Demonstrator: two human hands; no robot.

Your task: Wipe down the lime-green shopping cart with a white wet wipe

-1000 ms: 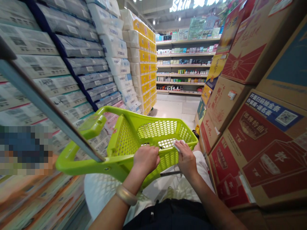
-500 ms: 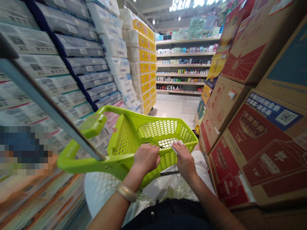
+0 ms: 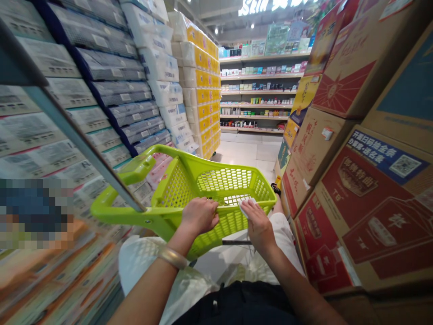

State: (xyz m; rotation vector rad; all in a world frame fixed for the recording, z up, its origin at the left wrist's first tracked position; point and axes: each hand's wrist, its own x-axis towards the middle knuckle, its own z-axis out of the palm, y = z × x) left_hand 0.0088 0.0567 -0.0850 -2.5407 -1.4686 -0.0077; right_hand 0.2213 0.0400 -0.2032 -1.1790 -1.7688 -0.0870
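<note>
A lime green plastic shopping basket (image 3: 176,189) with a mesh body and a long handle sits in front of me in a store aisle. My left hand (image 3: 199,215) is closed over the basket's near rim; a pale bangle circles that wrist. My right hand (image 3: 259,225) rests on the same rim further right, pressing a small white cloth or tissue (image 3: 246,205) against it with its fingers curled over it.
Stacked tissue packs (image 3: 135,90) wall the left side of the aisle. Red and brown cardboard boxes (image 3: 355,180) are piled on the right. A grey metal bar (image 3: 77,144) slants across the left. Shelves of small goods (image 3: 260,99) stand at the far end beyond a tiled floor.
The basket has shifted slightly right and away, and both hands moved with it. My right hand slid the white cloth a little to the left along the rim.
</note>
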